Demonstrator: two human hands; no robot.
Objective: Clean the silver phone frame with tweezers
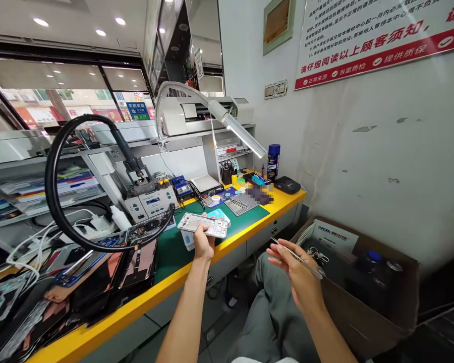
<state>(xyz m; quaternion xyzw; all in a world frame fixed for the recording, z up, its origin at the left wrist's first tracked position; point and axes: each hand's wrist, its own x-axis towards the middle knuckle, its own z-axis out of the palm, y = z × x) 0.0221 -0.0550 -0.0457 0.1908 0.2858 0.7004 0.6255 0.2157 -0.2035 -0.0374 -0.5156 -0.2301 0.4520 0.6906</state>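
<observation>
On the left, phone parts (136,267) lie heaped on the yellow bench (181,276), with a black hose (50,171) looping above them. The hose runs to a grey station (148,210) at the back. Next, the left hand (203,243) is closed on a phone frame (191,222), thumb on top, over the green mat (245,219); its fingers underneath are mostly hidden. A grey pad (232,209) lies on the mat, and beyond stands a blue can (273,162). The right hand (293,262), fingers partly curled, grips slim tweezers (311,269), well apart from the frame. Farthest right sits an open box (393,312).
</observation>
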